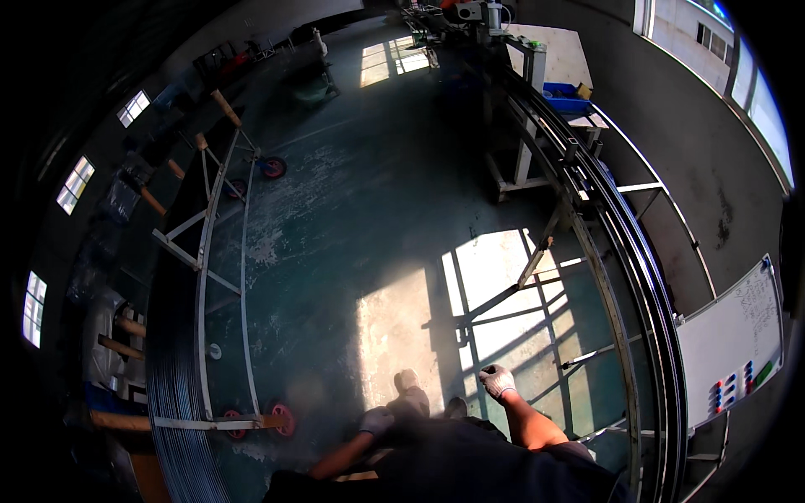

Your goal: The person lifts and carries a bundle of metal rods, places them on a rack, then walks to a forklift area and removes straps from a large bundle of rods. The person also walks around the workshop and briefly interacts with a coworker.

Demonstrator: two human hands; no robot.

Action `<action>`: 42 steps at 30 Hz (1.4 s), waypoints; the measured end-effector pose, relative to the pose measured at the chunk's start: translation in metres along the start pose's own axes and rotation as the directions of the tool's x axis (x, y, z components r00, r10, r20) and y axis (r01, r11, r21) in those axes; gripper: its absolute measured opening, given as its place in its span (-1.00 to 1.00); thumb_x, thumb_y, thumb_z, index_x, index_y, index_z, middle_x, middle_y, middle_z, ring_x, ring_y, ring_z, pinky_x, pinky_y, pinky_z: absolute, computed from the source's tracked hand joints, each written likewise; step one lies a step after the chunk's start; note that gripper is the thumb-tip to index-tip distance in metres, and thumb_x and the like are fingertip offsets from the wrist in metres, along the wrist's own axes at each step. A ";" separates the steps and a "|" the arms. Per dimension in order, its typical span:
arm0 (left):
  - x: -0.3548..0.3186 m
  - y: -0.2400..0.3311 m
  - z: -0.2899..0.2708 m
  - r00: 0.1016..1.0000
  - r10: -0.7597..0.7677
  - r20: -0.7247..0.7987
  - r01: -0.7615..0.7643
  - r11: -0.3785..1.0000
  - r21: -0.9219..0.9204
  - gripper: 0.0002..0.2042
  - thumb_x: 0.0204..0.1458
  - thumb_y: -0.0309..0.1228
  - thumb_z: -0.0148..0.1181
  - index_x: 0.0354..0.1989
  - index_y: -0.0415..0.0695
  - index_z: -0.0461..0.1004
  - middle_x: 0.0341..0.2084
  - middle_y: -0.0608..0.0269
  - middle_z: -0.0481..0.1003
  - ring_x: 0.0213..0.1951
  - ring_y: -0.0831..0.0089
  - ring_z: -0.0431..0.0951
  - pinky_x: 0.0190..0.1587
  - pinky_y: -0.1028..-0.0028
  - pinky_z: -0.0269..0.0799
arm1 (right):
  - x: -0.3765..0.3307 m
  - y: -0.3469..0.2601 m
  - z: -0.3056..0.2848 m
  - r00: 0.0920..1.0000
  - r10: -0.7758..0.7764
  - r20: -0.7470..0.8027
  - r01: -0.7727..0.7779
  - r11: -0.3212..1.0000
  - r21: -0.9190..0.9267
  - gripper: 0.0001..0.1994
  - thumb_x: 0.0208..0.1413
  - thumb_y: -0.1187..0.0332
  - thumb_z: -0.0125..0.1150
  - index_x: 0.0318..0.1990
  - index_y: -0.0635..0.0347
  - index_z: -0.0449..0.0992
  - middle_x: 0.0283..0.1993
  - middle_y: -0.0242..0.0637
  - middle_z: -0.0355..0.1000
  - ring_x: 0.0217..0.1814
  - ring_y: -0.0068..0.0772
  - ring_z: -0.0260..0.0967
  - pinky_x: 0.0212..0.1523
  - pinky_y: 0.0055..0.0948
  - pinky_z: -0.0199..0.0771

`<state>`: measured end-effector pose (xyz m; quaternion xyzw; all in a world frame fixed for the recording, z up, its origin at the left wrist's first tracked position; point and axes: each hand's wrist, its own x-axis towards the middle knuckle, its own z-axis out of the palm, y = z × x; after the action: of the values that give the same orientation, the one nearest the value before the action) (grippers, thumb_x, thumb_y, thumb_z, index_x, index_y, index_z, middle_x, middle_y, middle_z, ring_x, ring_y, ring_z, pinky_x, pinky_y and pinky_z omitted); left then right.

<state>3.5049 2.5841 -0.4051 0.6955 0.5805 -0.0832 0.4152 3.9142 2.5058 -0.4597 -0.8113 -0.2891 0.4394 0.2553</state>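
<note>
Both my hands wear pale gloves and hang in front of my body over the floor. My left hand (pixel 377 421) is low in the picture, in shade, with its fingers curled in and nothing visible in it. Farther right, my right hand (pixel 497 381) is in sunlight, its fingers bent into a loose fist with no object showing. Neither hand touches anything. Nearest to the right hand is a long metal rail stand (pixel 616 327) that runs along my right side, carrying dark, shiny lengths of profile (pixel 650 310).
A wheeled metal rack (pixel 201 226) stands left, beside a bundle of long thin rods (pixel 180 453). At right are a whiteboard (pixel 725 344) with coloured magnets and a blue tray (pixel 568 99). A machine (pixel 482 15) stands far ahead. Window light crosses the green floor (pixel 327 277).
</note>
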 end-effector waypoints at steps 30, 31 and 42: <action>0.616 0.017 -0.403 0.985 -0.090 0.144 0.065 0.983 0.171 -0.67 0.28 -0.18 0.14 0.07 -0.05 0.67 0.06 0.00 0.63 0.09 0.13 0.64 0.12 0.11 0.56 | 0.448 -0.245 0.022 0.825 0.469 0.315 -0.070 0.638 -0.767 -0.58 0.28 -0.02 0.24 -0.03 0.12 0.76 0.11 -0.05 0.67 0.16 0.06 0.63 0.17 -0.11 0.62; 0.632 0.002 -0.407 0.975 -0.108 0.194 0.077 0.984 0.160 -0.64 0.30 -0.15 0.14 0.12 -0.04 0.65 0.12 0.01 0.61 0.14 0.15 0.62 0.16 0.12 0.54 | 0.485 -0.270 0.025 0.827 0.459 0.325 -0.044 0.629 -0.776 -0.58 0.29 -0.03 0.24 -0.04 0.12 0.76 0.11 -0.04 0.67 0.16 0.06 0.63 0.17 -0.11 0.62; 0.829 0.027 -0.651 0.884 -0.349 -0.311 0.234 0.906 -0.352 -0.68 0.14 -0.23 0.24 -0.05 -0.12 0.74 -0.13 0.06 0.74 -0.02 0.02 0.73 0.08 0.12 0.61 | 0.962 -0.918 0.043 0.932 -0.350 0.089 0.350 0.815 -0.461 -0.58 0.22 0.06 0.36 0.06 0.20 0.70 0.10 -0.02 0.67 0.19 0.06 0.61 0.22 -0.13 0.57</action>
<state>3.5484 3.6354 -0.4701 0.5298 0.7524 0.0766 0.3838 4.0825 3.8241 -0.4106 -0.7815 -0.5309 0.3018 0.1279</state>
